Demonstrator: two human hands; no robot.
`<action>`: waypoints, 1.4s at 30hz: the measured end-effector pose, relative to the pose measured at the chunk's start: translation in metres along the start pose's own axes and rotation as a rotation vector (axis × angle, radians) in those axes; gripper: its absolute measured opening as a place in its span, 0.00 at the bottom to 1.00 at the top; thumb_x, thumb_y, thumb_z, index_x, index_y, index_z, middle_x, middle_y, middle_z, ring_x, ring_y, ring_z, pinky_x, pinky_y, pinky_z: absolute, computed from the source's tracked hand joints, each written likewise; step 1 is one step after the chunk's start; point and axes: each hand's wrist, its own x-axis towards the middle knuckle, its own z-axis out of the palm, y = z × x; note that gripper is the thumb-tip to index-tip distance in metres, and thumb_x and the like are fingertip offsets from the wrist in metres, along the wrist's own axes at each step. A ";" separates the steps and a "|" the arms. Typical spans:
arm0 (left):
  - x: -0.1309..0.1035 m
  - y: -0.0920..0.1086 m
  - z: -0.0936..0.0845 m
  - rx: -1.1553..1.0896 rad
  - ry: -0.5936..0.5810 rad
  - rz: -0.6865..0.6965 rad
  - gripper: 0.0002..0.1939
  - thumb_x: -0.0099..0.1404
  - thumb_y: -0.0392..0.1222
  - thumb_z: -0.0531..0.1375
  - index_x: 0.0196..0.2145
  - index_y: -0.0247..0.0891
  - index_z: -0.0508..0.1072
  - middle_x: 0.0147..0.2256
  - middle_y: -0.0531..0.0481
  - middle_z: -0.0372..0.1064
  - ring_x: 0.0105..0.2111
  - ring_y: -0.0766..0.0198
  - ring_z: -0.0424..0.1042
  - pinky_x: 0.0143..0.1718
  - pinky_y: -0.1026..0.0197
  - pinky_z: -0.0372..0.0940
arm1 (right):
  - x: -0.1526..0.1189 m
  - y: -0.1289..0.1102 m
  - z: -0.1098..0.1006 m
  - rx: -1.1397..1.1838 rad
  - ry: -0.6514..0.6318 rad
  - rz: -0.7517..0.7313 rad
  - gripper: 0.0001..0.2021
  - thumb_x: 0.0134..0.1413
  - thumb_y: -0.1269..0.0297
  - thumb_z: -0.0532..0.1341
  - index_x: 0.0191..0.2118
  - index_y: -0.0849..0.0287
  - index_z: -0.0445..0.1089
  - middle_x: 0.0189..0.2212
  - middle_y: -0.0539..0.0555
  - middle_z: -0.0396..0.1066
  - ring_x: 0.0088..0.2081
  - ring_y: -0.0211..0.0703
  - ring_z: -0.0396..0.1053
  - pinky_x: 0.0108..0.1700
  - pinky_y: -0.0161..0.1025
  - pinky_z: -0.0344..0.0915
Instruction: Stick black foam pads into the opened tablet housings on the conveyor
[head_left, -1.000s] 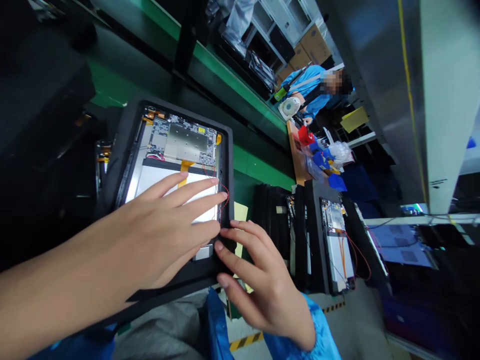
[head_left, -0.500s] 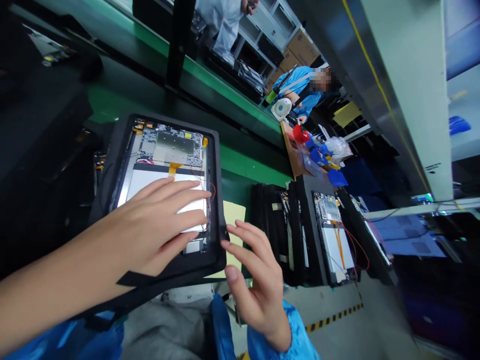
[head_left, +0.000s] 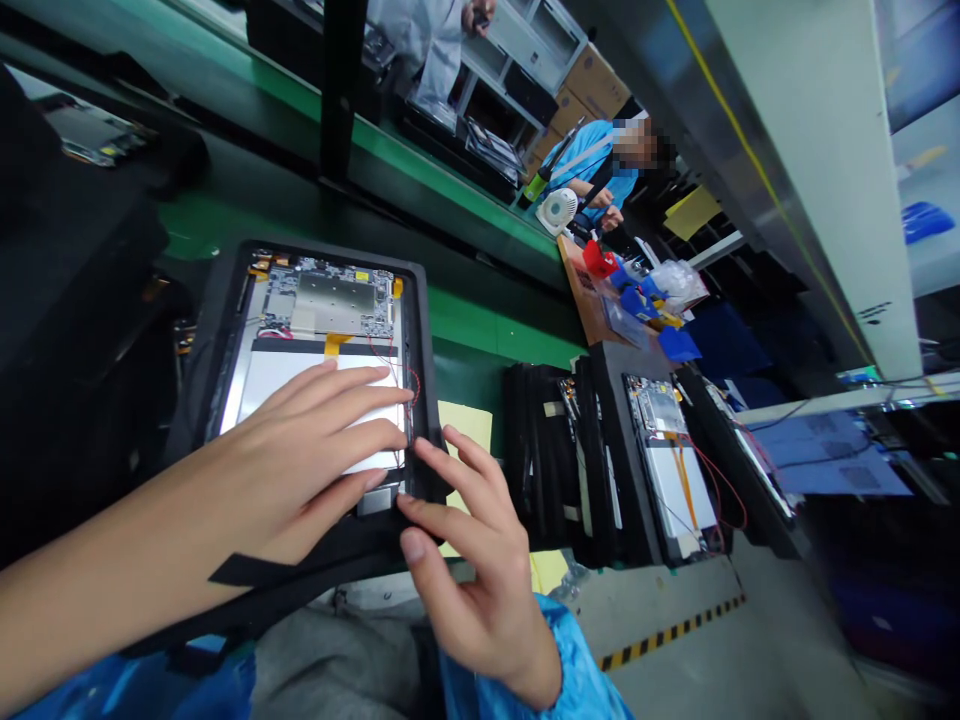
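Observation:
An opened tablet [head_left: 247,375] lies in a black foam tray [head_left: 426,330], its circuit board [head_left: 337,300] and white battery showing. My left hand [head_left: 315,430] rests across the battery with fingers stretched out, the tips near the right inner edge by a thin red wire [head_left: 415,385]. A strip of black tape [head_left: 251,570] sits by the left wrist. My right hand [head_left: 469,530] has its fingers apart, the tips at the lower right corner of the tablet. Part of the battery is hidden under the left hand.
Several black foam trays [head_left: 551,450] stand on edge at the right, one with an opened tablet [head_left: 679,480]. Yellow paper [head_left: 469,425] lies under the near tray. Across the green bench, a person in blue [head_left: 600,165] sits by a white fan [head_left: 559,210] and colored bins [head_left: 637,303].
My right hand has moved left, from the foam tray's outer edge to the tablet's lower right corner. My left hand stays spread over the battery. The view has shifted slightly.

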 end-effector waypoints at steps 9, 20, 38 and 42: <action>-0.002 0.000 0.002 0.026 0.015 0.016 0.13 0.72 0.37 0.52 0.47 0.47 0.74 0.60 0.51 0.71 0.65 0.52 0.63 0.69 0.41 0.56 | 0.001 -0.002 0.007 -0.111 0.046 -0.016 0.18 0.63 0.76 0.61 0.57 0.58 0.72 0.63 0.62 0.71 0.69 0.59 0.62 0.65 0.64 0.68; 0.000 0.002 0.000 0.007 0.028 0.032 0.12 0.69 0.36 0.53 0.44 0.46 0.74 0.58 0.50 0.72 0.64 0.51 0.64 0.68 0.43 0.58 | -0.002 0.002 0.009 -0.127 0.108 0.070 0.17 0.62 0.78 0.61 0.53 0.57 0.75 0.60 0.61 0.73 0.68 0.57 0.63 0.66 0.61 0.68; -0.003 0.000 0.003 0.009 0.036 0.047 0.13 0.71 0.35 0.52 0.46 0.46 0.74 0.60 0.52 0.70 0.65 0.53 0.62 0.71 0.45 0.51 | 0.001 0.001 0.015 -0.135 0.142 0.077 0.17 0.62 0.77 0.61 0.53 0.53 0.75 0.56 0.60 0.75 0.62 0.57 0.69 0.60 0.61 0.72; -0.003 0.001 0.003 0.035 0.036 0.048 0.13 0.71 0.35 0.51 0.46 0.45 0.74 0.59 0.51 0.71 0.65 0.52 0.61 0.70 0.43 0.51 | 0.010 -0.004 0.017 -0.137 0.202 0.188 0.09 0.62 0.75 0.63 0.42 0.54 0.76 0.55 0.58 0.75 0.63 0.55 0.68 0.65 0.59 0.68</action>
